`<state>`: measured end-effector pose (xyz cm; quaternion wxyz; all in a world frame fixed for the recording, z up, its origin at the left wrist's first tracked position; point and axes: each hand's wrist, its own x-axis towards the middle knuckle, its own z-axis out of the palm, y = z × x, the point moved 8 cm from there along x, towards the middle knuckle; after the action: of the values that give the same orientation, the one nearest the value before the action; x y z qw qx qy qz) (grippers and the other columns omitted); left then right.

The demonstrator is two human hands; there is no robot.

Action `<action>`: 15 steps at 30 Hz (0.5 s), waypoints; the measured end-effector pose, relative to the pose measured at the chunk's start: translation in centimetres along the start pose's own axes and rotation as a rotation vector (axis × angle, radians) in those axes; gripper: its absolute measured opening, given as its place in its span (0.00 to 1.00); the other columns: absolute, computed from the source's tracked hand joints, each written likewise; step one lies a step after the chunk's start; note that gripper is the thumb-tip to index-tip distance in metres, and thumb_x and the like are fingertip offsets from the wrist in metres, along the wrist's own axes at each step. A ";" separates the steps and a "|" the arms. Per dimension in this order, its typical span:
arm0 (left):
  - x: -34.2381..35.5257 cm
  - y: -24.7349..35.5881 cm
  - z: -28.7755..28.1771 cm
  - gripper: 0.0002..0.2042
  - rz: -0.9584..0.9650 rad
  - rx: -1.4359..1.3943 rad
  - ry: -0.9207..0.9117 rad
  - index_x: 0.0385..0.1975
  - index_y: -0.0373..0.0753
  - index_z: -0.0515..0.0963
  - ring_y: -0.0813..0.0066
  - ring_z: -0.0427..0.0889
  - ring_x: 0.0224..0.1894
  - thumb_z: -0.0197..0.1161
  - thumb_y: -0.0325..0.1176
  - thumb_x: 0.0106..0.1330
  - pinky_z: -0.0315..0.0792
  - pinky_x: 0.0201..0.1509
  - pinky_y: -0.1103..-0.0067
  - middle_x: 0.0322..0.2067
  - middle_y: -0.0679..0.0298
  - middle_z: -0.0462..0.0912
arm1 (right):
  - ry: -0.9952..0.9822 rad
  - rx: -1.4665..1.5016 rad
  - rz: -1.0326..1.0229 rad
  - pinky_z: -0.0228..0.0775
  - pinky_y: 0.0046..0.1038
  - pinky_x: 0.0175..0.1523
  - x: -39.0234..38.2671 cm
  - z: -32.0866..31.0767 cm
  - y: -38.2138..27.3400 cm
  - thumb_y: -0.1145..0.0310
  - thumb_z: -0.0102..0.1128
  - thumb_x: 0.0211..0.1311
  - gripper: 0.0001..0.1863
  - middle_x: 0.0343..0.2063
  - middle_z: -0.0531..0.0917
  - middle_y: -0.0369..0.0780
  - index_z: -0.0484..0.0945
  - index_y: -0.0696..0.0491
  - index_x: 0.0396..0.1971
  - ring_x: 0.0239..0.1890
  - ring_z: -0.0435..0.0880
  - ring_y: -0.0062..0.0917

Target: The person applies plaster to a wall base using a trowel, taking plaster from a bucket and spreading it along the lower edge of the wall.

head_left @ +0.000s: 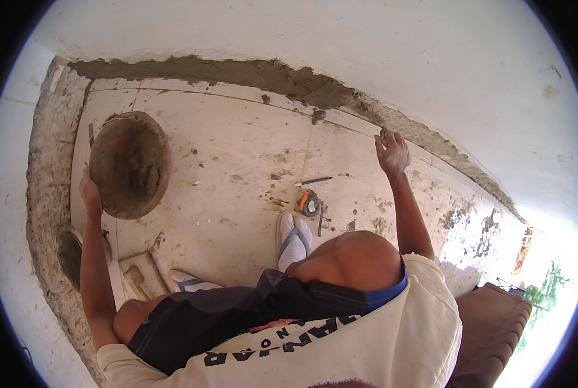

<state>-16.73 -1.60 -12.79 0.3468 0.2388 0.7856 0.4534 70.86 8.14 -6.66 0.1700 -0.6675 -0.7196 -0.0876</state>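
A round, mortar-smeared basin [161, 145] stands on the floor at the left, tilted toward me, with grey residue inside. My left hand [90, 189] grips its left rim, the fingers partly hidden behind the edge. At the right, my right hand [393, 155] reaches to the foot of the far wall. Its fingers close around a small dark lump of mortar [384, 133]. Fresh wet mortar [250, 72] runs in a band along the wall base, from the left corner to near my right hand. Beyond that hand, the strip is rough and bare.
Between my feet and the wall lie a tape measure [309, 203] and a dark pencil-like stick [315, 182]. A second container [69, 258] and a plastering float [143, 275] sit by my left arm. Mortar crumbs dot the tiled floor [224, 142]. A brown sofa-like seat [492, 323] stands at right.
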 end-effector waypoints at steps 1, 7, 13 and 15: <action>-0.2 0.0 0.3 0.32 -0.021 0.007 -0.013 0.60 0.24 0.72 0.62 0.81 0.53 0.46 0.53 0.76 0.71 0.60 0.71 0.54 0.50 0.80 | -0.055 -0.008 -0.010 0.73 0.43 0.40 -0.5 0.9 0.5 0.59 0.68 0.57 0.13 0.31 0.79 0.41 0.80 0.50 0.36 0.37 0.81 0.39; -0.7 1.0 1.0 0.33 0.056 -0.061 -0.084 0.58 0.23 0.72 0.62 0.81 0.52 0.45 0.53 0.76 0.72 0.59 0.71 0.53 0.49 0.80 | -0.262 -0.045 -0.008 0.73 0.46 0.44 -1.4 6.6 2.2 0.56 0.64 0.60 0.14 0.34 0.80 0.42 0.80 0.50 0.38 0.42 0.81 0.40; -1.3 1.4 0.8 0.32 0.036 -0.020 -0.021 0.58 0.23 0.72 0.61 0.81 0.53 0.44 0.52 0.77 0.72 0.60 0.70 0.53 0.49 0.80 | -0.474 -0.053 0.064 0.74 0.48 0.46 1.5 8.6 3.6 0.54 0.63 0.60 0.17 0.37 0.83 0.47 0.81 0.51 0.40 0.43 0.83 0.45; -1.0 1.4 0.5 0.32 0.012 -0.030 -0.029 0.58 0.23 0.72 0.61 0.81 0.53 0.45 0.53 0.76 0.72 0.60 0.70 0.53 0.49 0.80 | -0.496 -0.067 0.032 0.75 0.48 0.47 2.4 8.0 3.5 0.56 0.63 0.58 0.16 0.36 0.83 0.48 0.81 0.51 0.40 0.42 0.84 0.45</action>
<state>-15.59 -1.34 -11.46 0.3587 0.2448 0.7721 0.4639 73.22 13.47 -13.53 -0.0330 -0.6853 -0.7252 0.0579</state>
